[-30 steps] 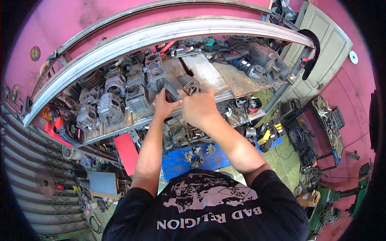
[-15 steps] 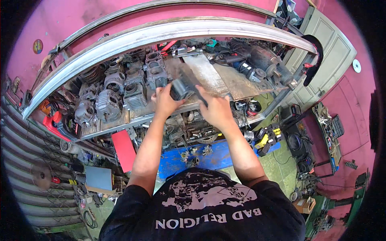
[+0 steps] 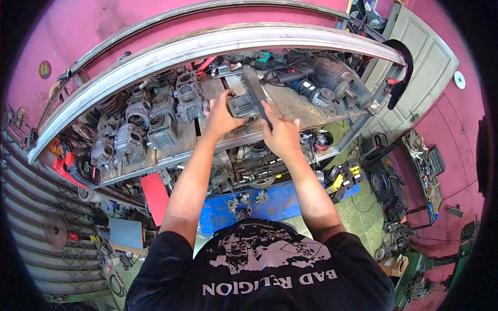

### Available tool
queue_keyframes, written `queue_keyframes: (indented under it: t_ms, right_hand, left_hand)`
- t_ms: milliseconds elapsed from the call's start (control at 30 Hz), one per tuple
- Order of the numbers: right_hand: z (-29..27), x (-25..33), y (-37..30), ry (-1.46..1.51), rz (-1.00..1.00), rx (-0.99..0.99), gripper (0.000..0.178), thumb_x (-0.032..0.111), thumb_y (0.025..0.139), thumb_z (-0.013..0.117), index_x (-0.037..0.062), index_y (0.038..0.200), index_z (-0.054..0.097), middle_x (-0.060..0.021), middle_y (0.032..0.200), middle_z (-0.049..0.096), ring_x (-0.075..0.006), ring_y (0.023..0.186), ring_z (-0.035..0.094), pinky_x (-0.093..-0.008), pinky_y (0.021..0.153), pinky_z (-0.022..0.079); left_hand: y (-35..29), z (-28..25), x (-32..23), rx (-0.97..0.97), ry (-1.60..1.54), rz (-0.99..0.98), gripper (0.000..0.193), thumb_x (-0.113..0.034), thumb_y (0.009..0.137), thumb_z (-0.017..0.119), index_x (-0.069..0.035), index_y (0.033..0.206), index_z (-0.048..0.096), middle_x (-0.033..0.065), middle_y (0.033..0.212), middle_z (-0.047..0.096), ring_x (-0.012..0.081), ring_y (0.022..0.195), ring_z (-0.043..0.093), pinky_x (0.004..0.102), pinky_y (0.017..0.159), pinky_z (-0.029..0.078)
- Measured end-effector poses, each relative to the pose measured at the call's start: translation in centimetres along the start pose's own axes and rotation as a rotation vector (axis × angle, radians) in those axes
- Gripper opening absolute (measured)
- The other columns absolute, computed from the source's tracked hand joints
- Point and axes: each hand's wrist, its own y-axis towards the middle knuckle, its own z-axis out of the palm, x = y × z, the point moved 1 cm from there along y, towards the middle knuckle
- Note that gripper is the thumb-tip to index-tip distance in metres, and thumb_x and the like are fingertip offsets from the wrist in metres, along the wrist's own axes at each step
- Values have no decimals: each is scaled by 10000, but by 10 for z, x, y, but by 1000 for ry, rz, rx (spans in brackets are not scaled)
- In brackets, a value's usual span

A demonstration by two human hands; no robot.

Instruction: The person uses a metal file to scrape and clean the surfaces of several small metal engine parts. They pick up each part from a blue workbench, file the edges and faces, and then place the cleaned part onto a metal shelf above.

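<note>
At the front edge of the workbench (image 3: 306, 106), my left hand (image 3: 223, 118) is wrapped round the left side of a grey finned engine cylinder (image 3: 242, 107), keeping it tilted on the wood. My right hand (image 3: 280, 132) grips the lower end of a long dark brush (image 3: 254, 89), whose head slants up and away along the cylinder's right side. Blur hides the brush's bristles and whether it touches the metal. Just left of my left hand stands another engine cylinder (image 3: 190, 98).
Several cylinders and engine castings (image 3: 129, 142) crowd the bench's left half. Power tools (image 3: 311, 90) and a large dark cylindrical part (image 3: 337, 75) lie to the right. A pale rail (image 3: 233, 42) arches overhead. Below are a blue board (image 3: 280, 202) with small parts and a red panel (image 3: 154, 197).
The cylinder has turned: its round sleeve faced up before, now its finned side shows. My left hand has shifted right with it. The brush stands out more clearly, raised along its right side.
</note>
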Motion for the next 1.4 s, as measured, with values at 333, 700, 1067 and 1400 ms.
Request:
queue_keyframes:
  t_ms: [333,700,1067,1400]
  right_hand:
    - [21,-27,-43,-123,9,-8,478,235,901,719,188,1374,673,-137,800,748,-321,820,718,-478,812,420]
    - [2,24,36,-172,-122,124,473,282,925,702,254,1395,657,-98,744,737,-290,735,713,-464,800,413]
    - [3,48,25,-83,-114,128,467,286,929,693,215,1388,655,-151,761,737,-337,692,718,-489,818,445]
    - [-36,57,-9,-137,-138,174,471,273,928,696,219,1394,651,-136,712,721,-339,690,712,-505,808,435]
  left_hand:
    - [-13,19,74,-125,-365,12,896,-275,667,973,-95,1445,567,182,1327,643,326,1264,593,429,1104,452]
    - [-17,7,38,-107,-109,-84,867,-316,612,988,-98,1378,645,174,1274,683,345,1269,578,437,1105,449]
    - [-16,7,58,-116,-90,-58,904,-487,584,982,-114,1349,677,168,1183,702,337,1148,652,469,990,504]
    - [-11,6,81,-74,-180,-153,869,-469,603,981,-79,1321,685,200,1221,711,357,1172,662,434,1002,521]
